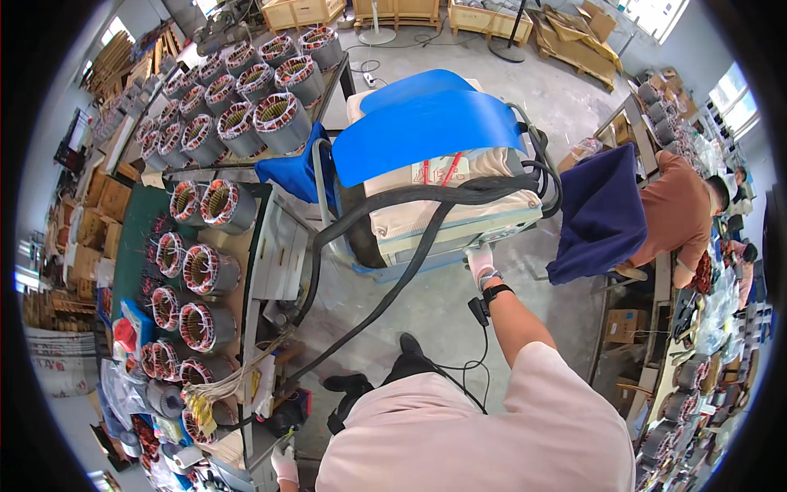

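Note:
My right hand (480,262), in a white glove, reaches forward to the front panel of a wheeled machine (447,242). Its fingers touch the panel's lower edge and look apart; the fingertips are partly lost against it. Over the machine lie a pale cloth and a curved blue sheet (426,131). Thick black cables (393,197) cross its front and run down toward the bench at left. Low at the left, my gloved left hand (284,463) hangs beside the bench end, fingers closed around a thin, pale strip that I cannot make out.
Wound motor stators (209,271) crowd the left bench (135,221) and the table behind it. On the right, a person in a brown shirt (676,213) works at another bench, near a chair draped with dark blue cloth (602,213). Wooden crates (393,10) line the back.

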Action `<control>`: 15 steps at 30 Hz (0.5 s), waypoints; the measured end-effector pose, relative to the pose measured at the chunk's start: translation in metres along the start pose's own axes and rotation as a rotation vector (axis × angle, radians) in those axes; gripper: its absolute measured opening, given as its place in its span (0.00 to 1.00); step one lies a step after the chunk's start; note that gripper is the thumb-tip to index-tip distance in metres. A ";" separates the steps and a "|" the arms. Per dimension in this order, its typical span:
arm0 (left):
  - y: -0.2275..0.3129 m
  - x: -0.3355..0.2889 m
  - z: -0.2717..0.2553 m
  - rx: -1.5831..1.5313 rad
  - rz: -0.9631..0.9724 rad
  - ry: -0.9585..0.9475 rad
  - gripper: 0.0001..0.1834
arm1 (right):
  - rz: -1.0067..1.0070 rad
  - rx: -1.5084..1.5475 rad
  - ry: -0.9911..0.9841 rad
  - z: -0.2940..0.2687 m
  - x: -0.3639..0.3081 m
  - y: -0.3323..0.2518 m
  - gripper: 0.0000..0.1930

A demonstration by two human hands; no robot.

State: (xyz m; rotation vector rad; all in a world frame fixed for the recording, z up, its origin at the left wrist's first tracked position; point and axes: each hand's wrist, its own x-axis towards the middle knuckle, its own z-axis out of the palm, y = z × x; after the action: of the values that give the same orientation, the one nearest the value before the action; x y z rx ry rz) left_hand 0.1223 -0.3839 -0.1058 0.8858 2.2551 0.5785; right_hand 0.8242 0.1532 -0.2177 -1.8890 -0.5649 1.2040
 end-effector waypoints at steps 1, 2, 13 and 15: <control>0.009 -0.004 -0.002 -0.009 0.000 0.011 0.11 | 0.027 -0.016 -0.027 0.004 0.001 -0.001 0.34; 0.026 -0.001 0.004 -0.023 0.013 0.002 0.11 | 0.025 -0.002 -0.015 -0.004 0.011 0.008 0.34; 0.140 -0.028 0.001 -0.003 -0.065 -0.185 0.15 | -0.125 -0.262 -0.070 -0.046 -0.008 0.020 0.33; 0.142 -0.029 0.001 0.038 -0.135 -0.210 0.15 | -0.059 -0.297 -0.164 -0.055 -0.019 0.018 0.29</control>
State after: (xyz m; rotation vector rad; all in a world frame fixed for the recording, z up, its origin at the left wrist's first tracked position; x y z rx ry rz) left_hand 0.2016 -0.3084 -0.0111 0.7672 2.1210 0.3645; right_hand 0.8641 0.1082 -0.2100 -2.0115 -0.9252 1.3004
